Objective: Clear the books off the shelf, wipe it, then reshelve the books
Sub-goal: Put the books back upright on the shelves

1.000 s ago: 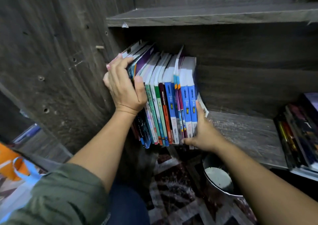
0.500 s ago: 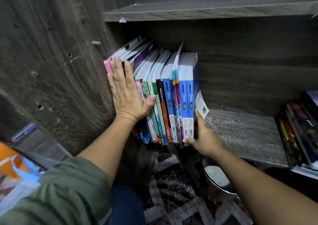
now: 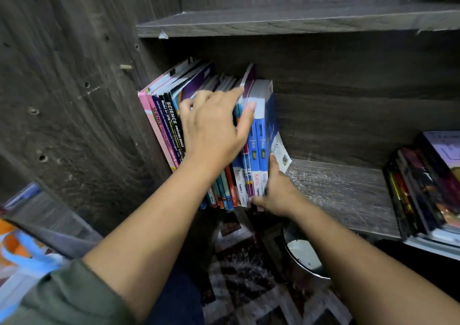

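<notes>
Shelf contents, lower compartment.

1. Books (image 3: 260,138): one row of paperbacks, spines outward. They stand at the left end of the shelf (image 3: 348,195) and lean left against the side panel (image 3: 74,88). Pink and black spines are at the left, blue ones at the right.
2. Left hand (image 3: 214,130): spread wide and flat across the middle spines. Its fingertips reach the top edges and its thumb lies on the blue books.
3. Right hand (image 3: 276,195): grips the bottom right end of the row, with the thumb up the outermost cover and the fingers curled under the base.
4. Second stack (image 3: 428,187): dark-covered books at the shelf's right end, well apart from the row.
5. Metal bucket (image 3: 303,257): on the patterned rug (image 3: 244,270) below the shelf.
</notes>
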Motion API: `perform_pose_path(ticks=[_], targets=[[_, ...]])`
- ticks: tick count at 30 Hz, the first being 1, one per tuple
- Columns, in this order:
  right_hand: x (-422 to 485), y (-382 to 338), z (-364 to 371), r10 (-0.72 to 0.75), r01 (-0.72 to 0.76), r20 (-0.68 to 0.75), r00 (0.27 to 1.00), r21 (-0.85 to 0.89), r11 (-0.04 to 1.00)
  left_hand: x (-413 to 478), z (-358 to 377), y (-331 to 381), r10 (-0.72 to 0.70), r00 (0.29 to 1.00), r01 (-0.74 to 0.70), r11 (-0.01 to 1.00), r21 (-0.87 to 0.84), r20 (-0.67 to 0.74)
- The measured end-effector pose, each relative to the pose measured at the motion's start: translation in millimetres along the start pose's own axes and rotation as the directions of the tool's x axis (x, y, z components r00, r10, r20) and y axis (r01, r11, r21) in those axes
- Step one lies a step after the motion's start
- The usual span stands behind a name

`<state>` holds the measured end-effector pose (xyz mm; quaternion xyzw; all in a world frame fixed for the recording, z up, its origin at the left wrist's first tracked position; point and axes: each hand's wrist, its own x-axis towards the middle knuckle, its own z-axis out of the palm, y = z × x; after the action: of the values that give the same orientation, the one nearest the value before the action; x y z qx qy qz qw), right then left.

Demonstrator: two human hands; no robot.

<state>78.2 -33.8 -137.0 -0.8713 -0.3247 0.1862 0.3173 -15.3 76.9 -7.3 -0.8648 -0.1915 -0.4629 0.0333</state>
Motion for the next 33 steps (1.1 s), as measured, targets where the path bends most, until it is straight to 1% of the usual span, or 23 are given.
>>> perform_pose_path(ticks=[2, 4, 6, 7, 8, 10, 12, 13, 15, 16, 17, 20, 23, 26, 29, 31, 33], targets=[[-4, -12, -15, -0.085, 0.084, -0.025, 0.996, -0.029, 0.996, 1, -1, 5, -0.058, 0.997, 0.059, 0.998, -0.03, 0.044], [-14, -26, -31, -0.203, 0.196, -0.111, 0.973, -0.07, 0.978, 0, -10, 14, -0.109, 0.992, 0.114, 0.991, -0.073, 0.062], [-25, -39, -45, -0.298, 0.275, -0.192, 0.935, -0.138, 0.952, -3, -32, 30, -0.173, 0.982, 0.178, 0.982, -0.056, 0.077], [-29, -44, -52, -0.329, 0.296, -0.211, 0.92, -0.175, 0.939, -6, -44, 38, -0.224, 0.966, 0.229, 0.973, -0.026, 0.129], [-33, -48, -56, -0.349, 0.305, -0.221, 0.911, -0.21, 0.929, -9, -55, 46, -0.288, 0.936, 0.293, 0.956, 0.006, 0.202], [-39, -55, -64, -0.376, 0.294, -0.253, 0.891, -0.308, 0.905, -14, -66, 55, -0.385, 0.837, 0.4, 0.916, 0.046, 0.389], [-43, -63, -68, -0.405, 0.241, -0.292, 0.866, -0.466, 0.851, -12, -65, 54, -0.367, 0.773, 0.39, 0.918, 0.068, 0.518], [-44, -67, -69, -0.413, 0.205, -0.302, 0.859, -0.537, 0.818, -9, -65, 52, -0.337, 0.755, 0.358, 0.93, 0.076, 0.563], [-45, -75, -70, -0.403, 0.137, -0.308, 0.862, -0.625, 0.769, -3, -71, 50, -0.303, 0.721, 0.309, 0.946, 0.103, 0.623], [-45, -79, -70, -0.396, 0.113, -0.305, 0.866, -0.652, 0.75, -2, -76, 49, -0.301, 0.715, 0.29, 0.949, 0.124, 0.631], [-45, -83, -69, -0.397, 0.104, -0.296, 0.869, -0.675, 0.73, -3, -84, 48, -0.298, 0.723, 0.269, 0.953, 0.143, 0.623], [-42, -94, -64, -0.443, 0.129, -0.252, 0.861, -0.733, 0.668, -8, -115, 42, -0.263, 0.769, 0.201, 0.965, 0.17, 0.583], [-39, -108, -52, -0.435, 0.119, -0.264, 0.861, -0.726, 0.677, -13, -151, 30, -0.259, 0.769, 0.171, 0.964, 0.203, 0.584], [-38, -122, -42, -0.356, 0.078, -0.303, 0.884, -0.655, 0.752, -21, -172, 19, -0.255, 0.771, 0.157, 0.964, 0.214, 0.584], [-37, -133, -36, -0.33, 0.125, -0.243, 0.912, -0.603, 0.788, -28, -187, 9, -0.287, 0.762, 0.158, 0.952, 0.263, 0.581], [-36, -141, -32, -0.292, 0.135, -0.244, 0.925, -0.506, 0.852, -33, -191, 3, -0.305, 0.754, 0.158, 0.944, 0.29, 0.582], [-33, -150, -27, -0.195, 0.072, -0.275, 0.941, -0.402, 0.913, -39, -187, -1, -0.322, 0.741, 0.149, 0.934, 0.324, 0.59]])
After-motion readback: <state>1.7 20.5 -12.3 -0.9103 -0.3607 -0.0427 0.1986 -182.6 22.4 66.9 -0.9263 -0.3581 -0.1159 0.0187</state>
